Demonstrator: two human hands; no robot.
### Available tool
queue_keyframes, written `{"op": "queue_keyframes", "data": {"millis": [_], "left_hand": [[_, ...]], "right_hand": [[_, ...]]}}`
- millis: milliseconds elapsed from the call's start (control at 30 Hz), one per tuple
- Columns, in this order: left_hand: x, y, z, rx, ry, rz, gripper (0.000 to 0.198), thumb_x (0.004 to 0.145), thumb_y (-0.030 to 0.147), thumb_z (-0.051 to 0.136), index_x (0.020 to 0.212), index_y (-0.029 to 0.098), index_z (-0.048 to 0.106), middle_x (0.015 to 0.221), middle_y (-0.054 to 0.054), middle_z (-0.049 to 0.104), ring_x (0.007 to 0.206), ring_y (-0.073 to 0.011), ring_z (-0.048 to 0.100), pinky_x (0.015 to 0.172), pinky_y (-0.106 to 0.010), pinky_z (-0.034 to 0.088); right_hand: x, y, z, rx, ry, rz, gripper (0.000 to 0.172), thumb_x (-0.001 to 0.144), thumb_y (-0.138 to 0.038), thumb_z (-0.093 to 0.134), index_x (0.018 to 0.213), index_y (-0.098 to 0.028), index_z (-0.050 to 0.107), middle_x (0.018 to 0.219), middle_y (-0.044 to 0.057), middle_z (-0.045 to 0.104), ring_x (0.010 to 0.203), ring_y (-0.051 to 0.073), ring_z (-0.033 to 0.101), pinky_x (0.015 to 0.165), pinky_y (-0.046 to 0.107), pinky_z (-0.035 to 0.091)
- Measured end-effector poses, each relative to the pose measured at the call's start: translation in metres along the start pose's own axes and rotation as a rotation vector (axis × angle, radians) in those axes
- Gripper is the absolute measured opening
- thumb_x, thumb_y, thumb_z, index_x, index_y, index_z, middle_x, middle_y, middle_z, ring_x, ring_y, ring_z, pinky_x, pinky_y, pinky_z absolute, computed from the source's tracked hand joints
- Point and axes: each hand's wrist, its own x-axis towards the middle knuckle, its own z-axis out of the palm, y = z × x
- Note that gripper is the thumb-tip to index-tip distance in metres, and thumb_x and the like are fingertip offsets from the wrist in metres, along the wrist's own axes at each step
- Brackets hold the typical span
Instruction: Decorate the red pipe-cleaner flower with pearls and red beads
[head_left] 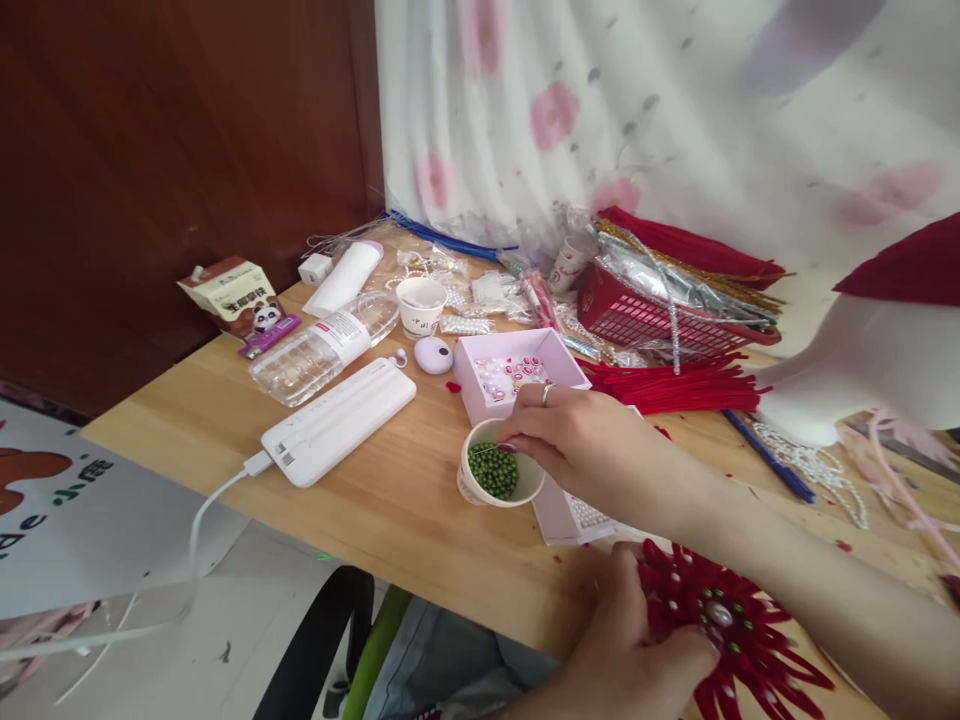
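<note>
My right hand [570, 435], with a ring on one finger, reaches over a paper cup [469, 488] of small round green beads [493, 472]. Its fingers are pinched at the cup's rim, and a thin pale needle-like piece [486, 447] extends from the fingertips over the beads. Low in the view, my left hand [637, 645] grips a red fuzzy flower [739, 650] by its left side, thumb on top. A large white pearl sits at the flower's centre with green beads around it, and white pearls dot the petals. My right forearm hides part of the flower.
Behind the cup stands a lilac box [480, 395] with pink gems; another box [555, 515] holds pearls. A power bank [337, 420], a plastic bottle [322, 350] and a white cup [421, 320] lie left. A red basket [660, 315] and red stems [675, 385] are at right.
</note>
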Motion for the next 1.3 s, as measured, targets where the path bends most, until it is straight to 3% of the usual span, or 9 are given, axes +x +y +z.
{"op": "queue_keyframes", "data": {"millis": [200, 533, 833, 967, 1067, 1200, 1300], "left_hand": [[0.001, 0.0, 0.004, -0.07, -0.009, 0.007, 0.053, 0.072, 0.019, 0.067, 0.121, 0.02, 0.049, 0.116, -0.004, 0.068, 0.118, -0.0283, 0.063, 0.103, -0.042, 0.045], [0.005, -0.007, -0.001, 0.071, 0.096, -0.09, 0.053, 0.066, 0.021, 0.071, 0.117, 0.023, 0.057, 0.105, -0.002, 0.071, 0.102, -0.0271, 0.068, 0.095, -0.04, 0.049], [0.0, 0.011, 0.009, 0.038, 0.123, -0.07, 0.052, 0.065, 0.019, 0.069, 0.115, 0.021, 0.057, 0.106, -0.002, 0.074, 0.108, -0.0285, 0.068, 0.098, -0.038, 0.048], [-0.003, 0.02, 0.012, -0.013, 0.098, 0.048, 0.057, 0.07, 0.022, 0.068, 0.125, 0.019, 0.056, 0.126, -0.007, 0.072, 0.129, -0.0318, 0.06, 0.111, -0.04, 0.04], [-0.004, 0.014, 0.013, -0.106, 0.134, 0.093, 0.059, 0.069, 0.022, 0.073, 0.126, 0.02, 0.056, 0.132, -0.01, 0.07, 0.134, -0.0326, 0.057, 0.113, -0.04, 0.04], [-0.002, -0.001, 0.01, -0.222, 0.18, 0.123, 0.062, 0.066, 0.02, 0.077, 0.124, 0.023, 0.057, 0.126, -0.01, 0.072, 0.124, -0.0298, 0.065, 0.105, -0.038, 0.048], [0.003, -0.009, 0.008, -0.153, 0.238, 0.168, 0.061, 0.063, 0.02, 0.081, 0.12, 0.025, 0.058, 0.119, -0.008, 0.073, 0.111, -0.0282, 0.071, 0.098, -0.039, 0.053]], "right_hand": [[-0.002, 0.006, 0.0, 0.251, 0.033, 0.078, 0.024, 0.093, -0.005, 0.061, 0.093, -0.02, 0.079, 0.093, 0.002, 0.077, 0.08, 0.016, 0.067, 0.072, 0.028, 0.047], [-0.003, 0.024, 0.009, 0.573, 0.062, 0.106, 0.015, 0.093, -0.018, 0.063, 0.086, -0.022, 0.076, 0.088, 0.001, 0.077, 0.078, 0.016, 0.067, 0.071, 0.028, 0.049], [-0.011, 0.039, 0.01, 0.802, 0.065, 0.074, 0.02, 0.094, -0.036, 0.063, 0.092, -0.02, 0.075, 0.091, 0.005, 0.076, 0.084, 0.018, 0.068, 0.075, 0.031, 0.052], [-0.036, 0.044, 0.002, 0.8, 0.112, 0.108, 0.019, 0.092, -0.034, 0.064, 0.091, -0.019, 0.075, 0.089, 0.004, 0.076, 0.083, 0.018, 0.068, 0.075, 0.03, 0.051], [-0.069, 0.048, 0.0, 0.774, 0.183, 0.179, 0.017, 0.093, -0.033, 0.065, 0.091, -0.019, 0.075, 0.087, 0.003, 0.074, 0.079, 0.016, 0.067, 0.071, 0.027, 0.05], [-0.121, 0.043, 0.004, 0.718, 0.301, 0.334, 0.02, 0.096, -0.036, 0.063, 0.092, -0.021, 0.075, 0.085, 0.002, 0.073, 0.075, 0.015, 0.065, 0.069, 0.028, 0.05], [-0.158, 0.032, 0.012, 0.666, 0.405, 0.442, 0.018, 0.096, -0.031, 0.06, 0.089, -0.022, 0.075, 0.083, 0.002, 0.072, 0.073, 0.015, 0.065, 0.066, 0.027, 0.049]]}}
